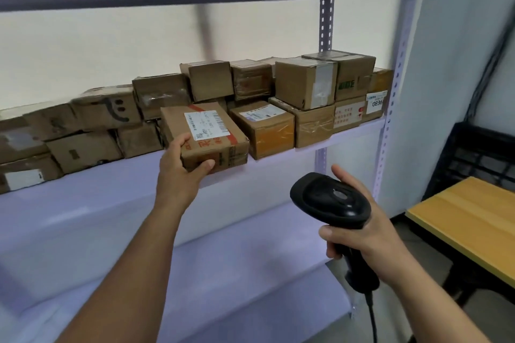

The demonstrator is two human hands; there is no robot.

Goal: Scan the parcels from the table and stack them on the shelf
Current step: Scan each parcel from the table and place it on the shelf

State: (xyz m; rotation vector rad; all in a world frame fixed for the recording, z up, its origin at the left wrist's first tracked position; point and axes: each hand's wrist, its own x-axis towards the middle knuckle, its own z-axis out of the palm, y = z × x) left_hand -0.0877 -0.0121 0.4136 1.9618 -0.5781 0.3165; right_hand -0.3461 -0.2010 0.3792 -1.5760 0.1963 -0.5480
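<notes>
The left hand (pixel 182 168) grips a brown cardboard parcel (pixel 204 136) by its near left corner, thumb along the front face and fingers wrapped over the left side, and holds it at the front edge of the white shelf board (pixel 278 164). The parcel lies flat with its white shipping label (pixel 207 124) facing up; red printed characters run along its near top edge. Whether its base rests fully on the board or is partly lifted cannot be told.

Just to its right sits a tape-wrapped carton with an orange-tinted front (pixel 263 131), close beside it but with a thin gap. Behind both, rows of brown cartons (pixel 305 83) are stacked two high along the back of the shelf, reaching from the far left to the grey perforated upright (pixel 388 131) at the right end. One carton at the left bears a black smile mark (pixel 115 108).

The right hand (pixel 362 227) is clenched around the handle of a black handheld barcode scanner (pixel 330 198), lower than the shelf board and well apart from the parcel, its cable (pixel 372 317) trailing down. A yellow wooden tabletop (pixel 468 220) stands at the far right
</notes>
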